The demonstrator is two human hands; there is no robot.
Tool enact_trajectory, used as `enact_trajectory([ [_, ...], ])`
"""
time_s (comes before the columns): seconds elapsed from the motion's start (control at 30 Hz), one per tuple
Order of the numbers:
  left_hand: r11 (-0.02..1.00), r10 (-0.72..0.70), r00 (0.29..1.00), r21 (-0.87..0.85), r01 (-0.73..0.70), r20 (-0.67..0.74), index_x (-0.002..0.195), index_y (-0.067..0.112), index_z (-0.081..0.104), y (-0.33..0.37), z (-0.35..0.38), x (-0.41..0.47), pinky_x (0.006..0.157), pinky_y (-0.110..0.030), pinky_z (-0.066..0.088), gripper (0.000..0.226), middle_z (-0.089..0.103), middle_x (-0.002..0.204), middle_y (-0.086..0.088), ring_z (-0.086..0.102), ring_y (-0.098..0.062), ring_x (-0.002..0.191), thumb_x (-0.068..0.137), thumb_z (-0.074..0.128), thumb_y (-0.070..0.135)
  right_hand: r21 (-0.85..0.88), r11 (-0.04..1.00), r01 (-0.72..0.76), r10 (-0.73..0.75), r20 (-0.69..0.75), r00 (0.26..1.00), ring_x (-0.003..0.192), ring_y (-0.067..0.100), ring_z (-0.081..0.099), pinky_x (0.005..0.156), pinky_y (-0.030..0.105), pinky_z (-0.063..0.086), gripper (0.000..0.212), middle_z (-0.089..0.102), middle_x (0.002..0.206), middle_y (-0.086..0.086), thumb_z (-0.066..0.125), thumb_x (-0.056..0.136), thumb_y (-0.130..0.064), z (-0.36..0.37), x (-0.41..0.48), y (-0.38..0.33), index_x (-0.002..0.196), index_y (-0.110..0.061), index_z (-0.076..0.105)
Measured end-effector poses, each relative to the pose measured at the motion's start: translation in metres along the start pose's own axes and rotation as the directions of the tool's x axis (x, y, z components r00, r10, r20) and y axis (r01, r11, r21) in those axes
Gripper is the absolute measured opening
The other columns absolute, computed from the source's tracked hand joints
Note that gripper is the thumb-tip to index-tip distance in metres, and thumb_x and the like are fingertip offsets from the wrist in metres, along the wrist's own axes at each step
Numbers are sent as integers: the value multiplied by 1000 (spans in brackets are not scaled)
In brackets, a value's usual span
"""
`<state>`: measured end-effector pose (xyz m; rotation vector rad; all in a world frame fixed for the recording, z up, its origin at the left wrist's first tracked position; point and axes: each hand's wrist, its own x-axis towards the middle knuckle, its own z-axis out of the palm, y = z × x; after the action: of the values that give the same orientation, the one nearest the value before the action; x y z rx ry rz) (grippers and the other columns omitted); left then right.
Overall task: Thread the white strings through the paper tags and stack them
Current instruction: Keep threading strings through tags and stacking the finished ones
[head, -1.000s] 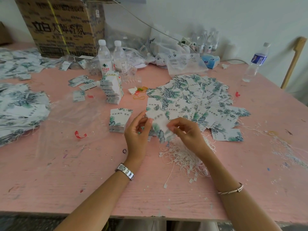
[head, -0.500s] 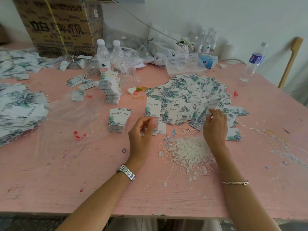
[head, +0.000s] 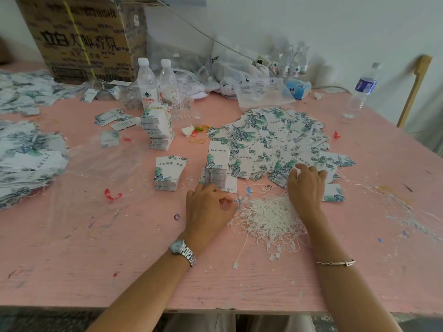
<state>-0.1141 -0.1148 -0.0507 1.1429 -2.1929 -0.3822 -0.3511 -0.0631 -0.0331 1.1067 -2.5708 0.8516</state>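
Observation:
A wide heap of leaf-printed paper tags (head: 275, 140) covers the middle of the pink table (head: 119, 248). My right hand (head: 306, 185) rests on the heap's near edge, fingers spread over the loose tags. A tangle of white strings (head: 268, 216) lies just in front of it. My left hand (head: 208, 207) sits at the tangle's left edge with curled fingers and thumb against forefinger; whether it pinches a string is unclear. Just beyond it stands a stack of tags (head: 217, 168), with a second stack (head: 167, 173) to its left.
A tall banded tag stack (head: 158, 130) stands before two water bottles (head: 146, 85). A cardboard box (head: 84, 37) is at the back left and another bottle (head: 362, 89) at the back right. Heaps of strung tags (head: 26, 154) lie far left. Clear plastic sheet (head: 96, 168) and a red band (head: 111, 194) lie nearby.
A second ago both hands held one tag above the strings. That tag now lies on the stack, the right hand has gone to the loose tags, and the left hand has dropped toward the strings.

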Motion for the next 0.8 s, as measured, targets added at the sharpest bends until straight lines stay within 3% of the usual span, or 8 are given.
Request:
enact_trajectory([
  [0.23, 997, 44, 999, 56, -45, 25, 77, 30, 75, 3, -4, 0, 74, -31, 26, 15, 54, 78, 15, 51, -15, 89, 86, 74, 42, 173, 971, 166, -140, -157, 978, 104, 29, 43, 81, 39, 38, 27, 65, 103, 13, 48, 101, -13, -4, -9, -15, 118, -3, 66],
  [0.4, 983, 97, 991, 149, -110, 92, 89, 32, 73, 5, -5, 1, 83, -29, 29, 19, 58, 93, 11, 50, -12, 96, 94, 62, 47, 193, 916, 352, -306, -232, 923, 90, 19, 38, 75, 33, 35, 23, 63, 87, 9, 54, 99, -7, -4, -20, -28, 114, -1, 70],
  [0.63, 946, 101, 982, 290, -145, 163, 103, 24, 67, 6, 2, 3, 92, -30, 32, 30, 55, 109, 7, 48, -13, 106, 103, 41, 39, 241, 831, 502, -451, -237, 861, 87, 25, 45, 73, 38, 41, 24, 62, 83, 6, 52, 96, -7, -5, -31, -38, 110, -1, 72],
  [0.73, 972, 79, 988, 208, -106, 136, 108, 18, 64, 3, 3, 2, 95, -30, 37, 28, 54, 111, 2, 50, -16, 106, 105, 41, 32, 372, 748, 550, -509, -211, 834, 83, 19, 44, 74, 38, 41, 22, 62, 78, 3, 54, 96, -13, -7, -33, -41, 94, -3, 73],
  [0.8, 992, 88, 994, 83, -93, 63, 107, 13, 64, 1, 2, 1, 90, -33, 41, 24, 55, 109, -1, 52, -17, 99, 106, 46, 29, 448, 685, 574, -554, -190, 810, 74, 20, 44, 68, 38, 40, 32, 59, 69, 1, 55, 95, -24, -8, -36, -43, 75, -6, 71],
])
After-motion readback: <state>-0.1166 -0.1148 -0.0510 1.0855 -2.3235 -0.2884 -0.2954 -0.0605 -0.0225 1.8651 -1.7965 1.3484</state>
